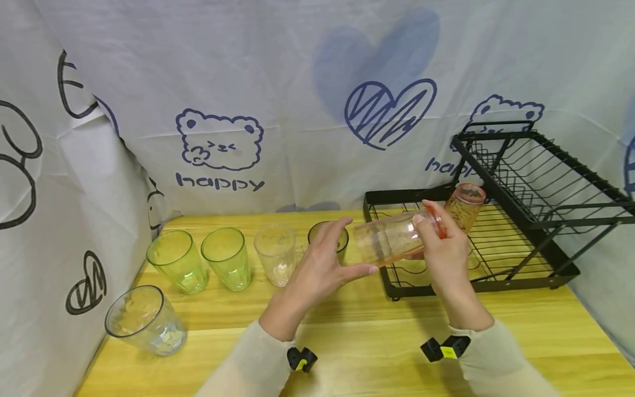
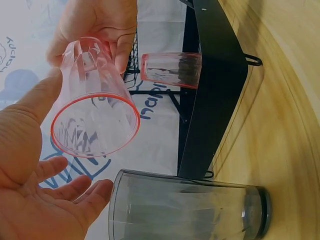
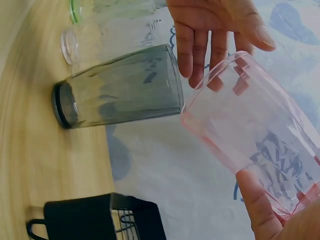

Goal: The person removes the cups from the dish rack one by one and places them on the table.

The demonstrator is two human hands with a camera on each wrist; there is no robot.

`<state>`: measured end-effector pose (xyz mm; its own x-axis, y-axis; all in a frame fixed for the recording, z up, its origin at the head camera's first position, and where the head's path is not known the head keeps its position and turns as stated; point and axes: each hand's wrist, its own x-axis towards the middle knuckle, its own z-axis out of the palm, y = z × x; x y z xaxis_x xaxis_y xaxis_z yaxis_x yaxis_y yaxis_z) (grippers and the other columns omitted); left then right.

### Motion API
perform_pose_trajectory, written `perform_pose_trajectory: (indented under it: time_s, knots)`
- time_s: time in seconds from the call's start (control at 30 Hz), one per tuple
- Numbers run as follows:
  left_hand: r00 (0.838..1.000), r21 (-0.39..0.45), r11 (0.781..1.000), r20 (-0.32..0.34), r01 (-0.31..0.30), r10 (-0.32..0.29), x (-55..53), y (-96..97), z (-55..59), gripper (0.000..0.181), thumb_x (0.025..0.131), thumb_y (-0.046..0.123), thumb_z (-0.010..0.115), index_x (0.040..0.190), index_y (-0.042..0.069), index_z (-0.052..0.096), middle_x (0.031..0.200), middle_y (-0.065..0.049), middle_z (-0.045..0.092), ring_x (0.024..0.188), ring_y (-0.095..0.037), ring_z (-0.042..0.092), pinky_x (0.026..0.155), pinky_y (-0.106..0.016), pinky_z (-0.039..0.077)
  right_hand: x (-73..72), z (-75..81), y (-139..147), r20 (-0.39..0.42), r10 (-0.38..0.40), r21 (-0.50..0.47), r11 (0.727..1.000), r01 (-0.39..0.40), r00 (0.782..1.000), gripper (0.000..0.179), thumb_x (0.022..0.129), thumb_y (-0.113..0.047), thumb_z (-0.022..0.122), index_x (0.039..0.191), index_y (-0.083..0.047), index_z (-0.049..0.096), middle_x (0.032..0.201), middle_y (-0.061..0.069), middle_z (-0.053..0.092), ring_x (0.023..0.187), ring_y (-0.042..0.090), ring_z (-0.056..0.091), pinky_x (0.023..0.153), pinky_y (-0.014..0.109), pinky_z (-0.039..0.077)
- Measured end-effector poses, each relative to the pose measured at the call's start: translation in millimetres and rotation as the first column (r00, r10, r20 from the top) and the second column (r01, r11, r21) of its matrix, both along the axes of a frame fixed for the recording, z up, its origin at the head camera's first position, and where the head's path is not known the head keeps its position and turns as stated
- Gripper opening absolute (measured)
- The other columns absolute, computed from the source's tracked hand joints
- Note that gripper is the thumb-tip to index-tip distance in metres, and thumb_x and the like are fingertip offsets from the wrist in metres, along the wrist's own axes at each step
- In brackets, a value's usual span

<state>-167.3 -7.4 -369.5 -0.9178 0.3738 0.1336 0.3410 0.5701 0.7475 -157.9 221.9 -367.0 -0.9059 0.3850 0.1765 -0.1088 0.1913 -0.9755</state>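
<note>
My right hand (image 1: 448,256) grips a pink glass (image 1: 384,237) near its base and holds it tilted on its side in the air, mouth toward the left. Close to that mouth, my left hand (image 1: 315,270) has its thumb and fingers spread, not closed round the glass. In the left wrist view, the red rim of the pink glass (image 2: 95,125) faces the camera. A dark grey glass (image 3: 125,92) stands upright on the table just beyond my left hand, partly hidden in the head view. Another pink glass (image 1: 465,208) stands in the rack, apparently upside down.
The black two-tier dish rack (image 1: 541,251) occupies the right side. Left of the hands stand a clear glass (image 1: 275,256), two green glasses (image 1: 227,262) (image 1: 178,264), and a bluish glass (image 1: 149,320) nearer the front. A printed cloth (image 1: 292,138) hangs behind the table.
</note>
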Motion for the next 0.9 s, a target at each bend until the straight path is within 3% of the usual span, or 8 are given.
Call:
perform_pose_trajectory:
  time_s: [0.2, 0.37, 0.53, 0.73, 0.9]
  knots:
    - [1.000, 0.005, 1.000, 0.008, 0.004, -0.004, 0.4, 0.1, -1.4, 0.106, 0.081, 0.058, 0.086, 0.166, 0.027, 0.030, 0.171, -0.009, 0.030, 0.152, -0.036, 0.040, 0.119, -0.060, 0.042, 1.2, -3.5, -3.0, 0.002, 0.021, -0.117, 0.993, -0.021, 1.000, 0.038, 0.106, -0.025, 0.063, 0.144, -0.021, 0.063, 0.112, 0.008, 0.060, 0.082, 0.011, 0.069, 0.060, 0.033, 0.065]
    - [0.999, 0.027, 1.000, 0.034, 0.010, -0.011, 2.1, 0.5, -1.2, 0.107, 0.081, 0.056, 0.088, 0.166, 0.028, 0.030, 0.171, -0.008, 0.030, 0.152, -0.036, 0.040, 0.118, -0.061, 0.042, 2.5, -5.2, -6.2, -0.010, 0.060, -0.265, 0.962, -0.061, 0.998, 0.033, 0.108, -0.024, 0.060, 0.141, -0.021, 0.063, 0.107, 0.006, 0.065, 0.076, 0.013, 0.073, 0.060, 0.035, 0.065]
    - [1.000, 0.034, 0.999, 0.022, 0.010, -0.011, 3.6, -1.1, -0.5, 0.107, 0.080, 0.055, 0.089, 0.165, 0.027, 0.032, 0.170, -0.010, 0.032, 0.151, -0.037, 0.042, 0.117, -0.061, 0.042, 4.2, -9.5, -12.6, 0.002, 0.078, -0.353, 0.933, -0.073, 0.997, 0.028, 0.108, -0.025, 0.058, 0.136, -0.021, 0.062, 0.098, 0.000, 0.066, 0.071, 0.010, 0.071, 0.056, 0.028, 0.063]
    - [0.999, 0.052, 0.998, -0.011, 0.033, -0.033, 6.7, -5.6, 2.6, 0.102, 0.083, 0.050, 0.089, 0.164, 0.025, 0.033, 0.168, -0.010, 0.034, 0.149, -0.035, 0.044, 0.119, -0.057, 0.042, 9.6, -12.7, -16.6, -0.001, 0.172, -0.456, 0.877, -0.153, 0.985, 0.030, 0.111, -0.029, 0.054, 0.140, -0.021, 0.055, 0.094, -0.005, 0.066, 0.079, 0.011, 0.076, 0.059, 0.032, 0.064]
    - [0.998, 0.071, 0.996, -0.037, 0.059, -0.056, 11.2, -8.2, 4.3, 0.099, 0.084, 0.043, 0.090, 0.163, 0.024, 0.034, 0.162, -0.008, 0.040, 0.132, -0.029, 0.056, 0.109, -0.050, 0.052, 11.6, -14.6, -19.9, -0.021, 0.221, -0.525, 0.828, -0.199, 0.975, 0.030, 0.112, -0.029, 0.051, 0.140, -0.019, 0.052, 0.094, -0.005, 0.067, 0.078, 0.011, 0.076, 0.062, 0.034, 0.065]
